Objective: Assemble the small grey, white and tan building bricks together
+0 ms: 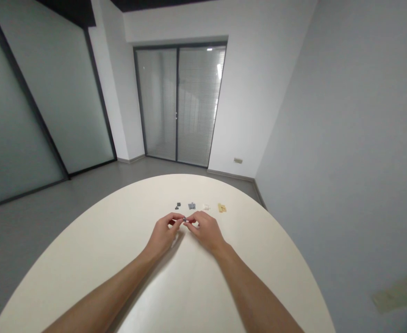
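Left hand (164, 231) and right hand (206, 229), pinched closed, hold one small dark piece (185, 219); black pieces (179, 204), grey pieces (191, 206), white pieces (206, 207), yellow pieces (221, 208) lie untouched.

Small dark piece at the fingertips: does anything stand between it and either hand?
Nothing visible does: the left hand and right hand meet at the small dark piece. The grey pieces lie beyond it on the table, not between.

Left hand (164, 231) and right hand (206, 229) nearly meet, seemingly pinching.
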The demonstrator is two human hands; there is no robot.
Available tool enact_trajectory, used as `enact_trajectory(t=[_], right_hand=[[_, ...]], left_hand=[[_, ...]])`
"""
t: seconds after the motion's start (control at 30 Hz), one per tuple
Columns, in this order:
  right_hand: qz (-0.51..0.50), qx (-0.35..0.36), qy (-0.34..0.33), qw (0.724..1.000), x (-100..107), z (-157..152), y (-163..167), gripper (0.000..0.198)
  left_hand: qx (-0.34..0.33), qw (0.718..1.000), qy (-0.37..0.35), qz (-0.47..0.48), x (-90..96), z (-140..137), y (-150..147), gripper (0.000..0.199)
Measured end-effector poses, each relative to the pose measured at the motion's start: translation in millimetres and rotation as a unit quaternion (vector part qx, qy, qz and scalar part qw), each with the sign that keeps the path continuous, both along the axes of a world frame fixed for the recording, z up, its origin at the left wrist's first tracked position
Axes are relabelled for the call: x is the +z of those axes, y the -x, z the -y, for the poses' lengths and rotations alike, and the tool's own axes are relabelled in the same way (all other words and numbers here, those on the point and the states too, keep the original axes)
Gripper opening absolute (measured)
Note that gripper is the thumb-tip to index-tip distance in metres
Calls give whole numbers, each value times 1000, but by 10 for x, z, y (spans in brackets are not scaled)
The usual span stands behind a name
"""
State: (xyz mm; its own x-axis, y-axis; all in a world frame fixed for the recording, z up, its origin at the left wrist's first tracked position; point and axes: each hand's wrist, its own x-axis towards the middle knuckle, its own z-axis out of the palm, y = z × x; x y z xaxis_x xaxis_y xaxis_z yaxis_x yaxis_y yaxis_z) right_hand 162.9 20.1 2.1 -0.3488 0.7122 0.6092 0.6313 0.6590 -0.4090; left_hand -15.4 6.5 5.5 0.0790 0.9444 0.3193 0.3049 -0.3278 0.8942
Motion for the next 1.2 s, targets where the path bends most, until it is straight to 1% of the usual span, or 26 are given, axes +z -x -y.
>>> enact_trajectory(t=[0.17,0.33,0.43,0.5,0.67,0.9,1.2], right_hand=[[8,-3,1,1000,33,20,1,8],[4,-12,29,1000,71,57,19,6],[-3,4,34,999,68,61,27,13],[-8,14,30,999,53,52,28,14],[-5,19,11,1000,26,26,29,8],[4,28,-10,1000,11,5,23,7],[-3,-8,-24,1000,-8,-13,10,5]], left_hand=[[0,1000,3,-4,5,5,-12,30],[-24,1000,5,3,1,10,-19,30],[-19,1000,-2,11,-15,2,-19,29],[-12,1000,-7,21,-29,-8,-18,30],[4,1000,-12,24,-31,-16,-23,32],[9,1000,-24,14,-3,-14,-21,27],[-7,1000,-2,2,22,22,-42,30]])
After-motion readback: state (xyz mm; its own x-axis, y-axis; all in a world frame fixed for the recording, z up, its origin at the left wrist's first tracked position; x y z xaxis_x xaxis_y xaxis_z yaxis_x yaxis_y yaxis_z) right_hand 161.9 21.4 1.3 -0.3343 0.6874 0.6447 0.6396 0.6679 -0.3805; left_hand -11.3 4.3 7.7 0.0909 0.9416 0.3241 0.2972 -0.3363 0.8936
